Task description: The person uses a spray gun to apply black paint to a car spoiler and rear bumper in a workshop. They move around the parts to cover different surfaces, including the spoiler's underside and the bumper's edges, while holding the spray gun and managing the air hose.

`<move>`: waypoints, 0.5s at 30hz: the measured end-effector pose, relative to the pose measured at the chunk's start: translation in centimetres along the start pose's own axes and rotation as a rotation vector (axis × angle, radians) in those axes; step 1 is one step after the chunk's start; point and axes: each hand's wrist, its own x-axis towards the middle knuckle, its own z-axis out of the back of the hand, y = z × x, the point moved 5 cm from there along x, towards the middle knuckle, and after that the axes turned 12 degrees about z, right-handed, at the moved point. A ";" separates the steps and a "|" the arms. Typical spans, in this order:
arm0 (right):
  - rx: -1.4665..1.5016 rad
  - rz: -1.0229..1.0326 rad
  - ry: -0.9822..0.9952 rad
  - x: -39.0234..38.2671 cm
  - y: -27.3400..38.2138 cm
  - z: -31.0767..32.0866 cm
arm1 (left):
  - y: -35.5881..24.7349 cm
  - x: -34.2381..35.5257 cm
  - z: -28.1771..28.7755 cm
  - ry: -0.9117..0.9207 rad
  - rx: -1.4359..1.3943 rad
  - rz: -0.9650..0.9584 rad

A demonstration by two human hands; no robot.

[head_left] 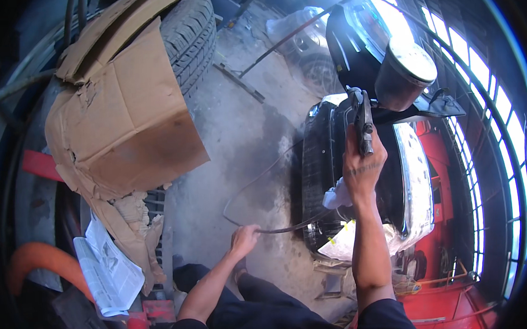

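Note:
My right hand (pixel 364 168) is raised at right of centre, fingers wrapped round the grip of a spray gun (pixel 364 126). A dark round cup (pixel 393 89) with a bright pale top sits at the gun's far right. Below and beyond this hand stands a glossy black car body panel (pixel 324 185), probably a bumper, with pale masking paper (pixel 338 245) at its near end. Crumpled whitish material (pixel 336 195) shows beside my right wrist. Lower down, my left hand (pixel 244 242) is closed on a thin dark hose (pixel 285 229), which runs right toward the panel.
Cardboard (pixel 130 124) drapes over a tyre (pixel 191 40) at left. Newspaper (pixel 109 271) and an orange duct (pixel 48 265) lie nearer. A metal stand (pixel 241 82) and plastic-wrapped car part (pixel 304 37) are farther off. Red equipment (pixel 444 310) and barred windows (pixel 476 123) line the right.

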 end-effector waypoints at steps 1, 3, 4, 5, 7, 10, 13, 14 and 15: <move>-0.001 0.000 0.008 0.1 0.1 0.0 | -0.1 -0.2 0.1 -0.003 0.002 -0.002; -0.014 0.008 0.006 0.3 0.0 0.0 | -0.4 -0.3 0.0 0.014 -0.004 0.006; -0.020 0.013 0.006 0.4 0.0 0.0 | -0.6 -0.3 0.0 0.023 -0.007 0.010; -0.024 0.015 0.004 0.3 0.0 0.1 | -0.9 -0.4 0.2 0.025 -0.002 0.008; -0.032 0.021 0.001 0.3 0.1 0.2 | -1.5 -0.6 0.7 0.028 0.008 0.005; -0.051 0.051 -0.003 0.7 0.5 0.2 | -1.6 -0.5 1.0 0.026 0.005 -0.025; -0.059 0.048 -0.001 1.2 0.9 0.8 | -2.1 -0.5 0.7 0.028 -0.003 -0.042; -0.057 0.037 0.003 1.3 1.0 0.9 | -2.2 -0.4 0.7 0.032 -0.007 -0.041; -0.055 0.028 0.006 1.4 1.0 1.0 | -2.3 -0.4 0.7 0.036 -0.012 -0.040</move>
